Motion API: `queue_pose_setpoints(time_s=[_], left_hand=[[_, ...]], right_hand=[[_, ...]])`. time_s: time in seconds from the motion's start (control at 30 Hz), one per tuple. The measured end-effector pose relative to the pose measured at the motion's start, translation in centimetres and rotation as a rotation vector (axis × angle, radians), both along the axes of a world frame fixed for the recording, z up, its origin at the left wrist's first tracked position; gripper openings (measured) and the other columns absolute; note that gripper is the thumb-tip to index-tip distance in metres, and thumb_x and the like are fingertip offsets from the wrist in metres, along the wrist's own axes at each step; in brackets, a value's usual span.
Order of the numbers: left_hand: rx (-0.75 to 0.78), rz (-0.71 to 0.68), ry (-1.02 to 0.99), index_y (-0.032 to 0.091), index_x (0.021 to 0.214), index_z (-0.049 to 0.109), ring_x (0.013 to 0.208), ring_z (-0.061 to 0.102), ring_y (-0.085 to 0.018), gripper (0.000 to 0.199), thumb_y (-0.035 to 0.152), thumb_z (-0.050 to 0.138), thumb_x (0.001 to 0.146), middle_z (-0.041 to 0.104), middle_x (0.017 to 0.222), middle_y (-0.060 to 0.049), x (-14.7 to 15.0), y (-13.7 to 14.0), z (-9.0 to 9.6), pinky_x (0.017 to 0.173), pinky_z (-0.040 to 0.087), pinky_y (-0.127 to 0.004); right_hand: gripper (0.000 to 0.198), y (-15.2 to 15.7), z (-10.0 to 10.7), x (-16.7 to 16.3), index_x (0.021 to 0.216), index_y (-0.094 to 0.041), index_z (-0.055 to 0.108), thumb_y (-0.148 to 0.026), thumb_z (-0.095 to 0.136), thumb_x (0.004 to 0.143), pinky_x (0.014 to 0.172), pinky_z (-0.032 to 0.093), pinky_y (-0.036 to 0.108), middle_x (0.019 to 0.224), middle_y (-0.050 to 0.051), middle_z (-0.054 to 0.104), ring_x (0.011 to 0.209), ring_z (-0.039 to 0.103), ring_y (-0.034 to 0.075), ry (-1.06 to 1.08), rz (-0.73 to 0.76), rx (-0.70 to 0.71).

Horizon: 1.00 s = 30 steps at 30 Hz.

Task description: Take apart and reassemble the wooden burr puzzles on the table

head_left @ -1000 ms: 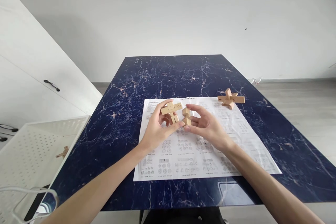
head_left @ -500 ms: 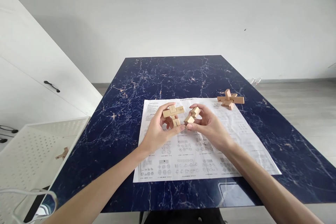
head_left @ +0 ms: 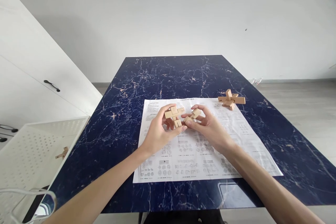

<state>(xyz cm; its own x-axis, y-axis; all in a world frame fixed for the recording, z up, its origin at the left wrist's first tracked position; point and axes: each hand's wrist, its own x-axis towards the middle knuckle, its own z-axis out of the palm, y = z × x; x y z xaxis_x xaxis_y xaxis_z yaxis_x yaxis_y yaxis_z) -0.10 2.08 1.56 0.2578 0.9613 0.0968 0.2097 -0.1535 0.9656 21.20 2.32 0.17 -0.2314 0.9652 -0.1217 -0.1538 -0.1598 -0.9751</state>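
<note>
My left hand (head_left: 160, 126) is closed around a cluster of interlocked wooden puzzle pieces (head_left: 173, 113), gripped between thumb and fingers. One bar of the cluster lies crosswise and carries a printed mark. Between the thumb and fingers of my right hand (head_left: 210, 126) is a notched wooden puzzle piece (head_left: 195, 113), tilted, with its lower end close to the cluster. Whether the two touch I cannot tell. Both hands are above a printed instruction sheet (head_left: 189, 171) with rows of small diagrams.
An assembled wooden cross puzzle (head_left: 231, 100) stands at the sheet's upper right corner. The sheet lies on a dark blue marbled table (head_left: 162, 77). To the left, a white perforated bin (head_left: 28, 147) holds a small wooden piece (head_left: 62, 153). A white cable (head_left: 28, 191) curves at lower left.
The notched piece in my right hand has turned and its lower end now sits lower behind my thumb. The cluster in my left hand has shifted slightly right.
</note>
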Motion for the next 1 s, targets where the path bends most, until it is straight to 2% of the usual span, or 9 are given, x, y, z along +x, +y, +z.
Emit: queue_pose_setpoints(time_s=[0.13,0.2,0.3,0.5,0.63,0.8,0.9,1.0], left_hand=[[0.043,-0.003,0.041,0.029,0.145,0.051,0.085,0.067,-0.021,0.069,0.04,0.086,0.088,0.071,0.105,-0.004,0.15,0.05,-0.19,0.08,0.059,-0.041],[0.06,0.009,0.056,0.029,0.144,0.052,0.083,0.067,-0.021,0.068,0.041,0.086,0.087,0.071,0.107,-0.005,0.23,0.06,-0.24,0.076,0.058,-0.04],[0.097,0.014,0.095,0.029,0.143,0.053,0.086,0.069,-0.023,0.066,0.044,0.086,0.087,0.072,0.111,-0.006,0.33,-0.02,-0.31,0.074,0.059,-0.04],[0.186,0.027,0.143,0.028,0.142,0.052,0.111,0.072,-0.031,0.065,0.039,0.087,0.088,0.07,0.134,-0.01,0.42,-0.25,-0.4,0.085,0.063,-0.045],[0.217,0.046,0.13,0.029,0.143,0.053,0.118,0.072,-0.032,0.064,0.039,0.086,0.09,0.069,0.135,-0.01,0.39,-0.24,-0.42,0.089,0.065,-0.045],[0.263,0.067,0.139,0.03,0.145,0.051,0.12,0.072,-0.03,0.063,0.034,0.085,0.092,0.069,0.138,-0.009,0.27,-0.02,-0.69,0.092,0.067,-0.043],[0.331,0.058,0.158,0.031,0.145,0.052,0.123,0.071,-0.029,0.064,0.033,0.086,0.091,0.069,0.14,-0.008,0.24,0.05,-0.87,0.101,0.064,-0.046],[0.384,0.032,0.174,0.031,0.144,0.053,0.123,0.072,-0.03,0.065,0.033,0.088,0.089,0.07,0.138,-0.008,0.22,-0.01,-1.03,0.099,0.065,-0.046]], right_hand=[[0.044,0.11,-0.14,0.02,0.132,-0.033,0.049,-0.062,0.063,0.103,0.109,0.058,0.049,0.122,0.007,0.078,0.12,0.075,0.027,0.142,0.036,-0.009],[0.042,0.2,-0.14,0.01,0.132,-0.033,0.051,-0.065,0.055,0.105,0.112,0.056,0.049,0.12,0.007,0.077,0.123,0.073,0.027,0.222,0.056,-0.021],[0.04,0.21,-0.2,-0.09,0.132,-0.033,0.055,-0.062,0.058,0.105,0.114,0.054,0.048,0.122,0.006,0.075,0.123,0.073,0.027,0.264,0.049,-0.047],[0.037,-0.18,-0.41,-0.52,0.133,-0.034,0.061,-0.051,0.069,0.101,0.117,0.051,0.052,0.129,0.005,0.074,0.126,0.069,0.029,0.33,0.042,-0.082],[0.044,-0.5,-0.3,-0.7,0.139,-0.027,0.067,-0.039,0.075,0.097,0.126,0.041,0.05,0.132,0.009,0.075,0.133,0.065,0.029,0.409,0.087,-0.144],[0.037,-0.59,-0.22,-0.66,0.134,-0.022,0.073,-0.034,0.073,0.1,0.127,0.037,0.051,0.14,0.012,0.07,0.136,0.062,0.031,0.423,0.25,-0.146],[0.031,-0.49,-0.3,-0.57,0.129,-0.024,0.077,-0.032,0.074,0.1,0.127,0.037,0.051,0.136,0.011,0.071,0.131,0.063,0.03,0.437,0.27,-0.119],[0.031,-0.45,-0.37,-0.54,0.129,-0.026,0.078,-0.033,0.077,0.099,0.125,0.039,0.049,0.128,0.009,0.073,0.125,0.065,0.028,0.458,0.26,-0.11]])
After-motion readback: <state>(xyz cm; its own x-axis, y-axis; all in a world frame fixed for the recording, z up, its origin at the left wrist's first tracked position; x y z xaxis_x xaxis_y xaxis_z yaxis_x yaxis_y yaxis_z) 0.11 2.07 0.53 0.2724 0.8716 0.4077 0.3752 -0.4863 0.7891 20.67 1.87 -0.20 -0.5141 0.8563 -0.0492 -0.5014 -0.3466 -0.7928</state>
